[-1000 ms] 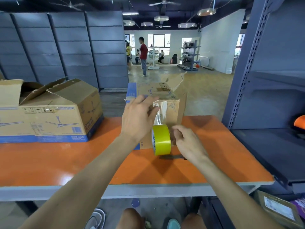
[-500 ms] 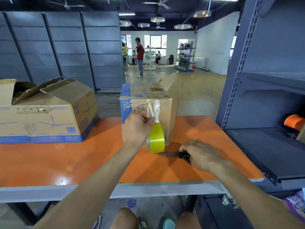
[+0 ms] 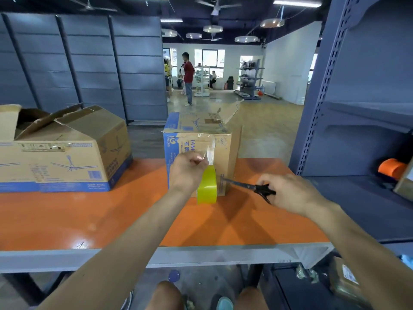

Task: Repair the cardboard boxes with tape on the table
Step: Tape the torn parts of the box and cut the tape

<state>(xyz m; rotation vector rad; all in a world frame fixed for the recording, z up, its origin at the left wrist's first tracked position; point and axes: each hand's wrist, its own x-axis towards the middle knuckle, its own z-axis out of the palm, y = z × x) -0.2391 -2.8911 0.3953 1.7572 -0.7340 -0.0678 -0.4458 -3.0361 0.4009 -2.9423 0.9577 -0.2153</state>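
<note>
Left hand point(image 3: 187, 171) pinches clear tape strip point(image 3: 210, 153) above yellow tape roll point(image 3: 206, 186); right hand point(image 3: 290, 193) grips black metal scissors point(image 3: 257, 187) alongside; cut should land just below the pinch, strip taut.

One head-worn wide-angle camera looks forward and down over the orange-topped table point(image 3: 67, 220), close above it, with a deep hall beyond.

A small cardboard box point(image 3: 224, 153) stands upright, one flap raised. A yellow tape roll point(image 3: 207, 186) hangs at its front; a larger box point(image 3: 67, 151) sits left.
</note>
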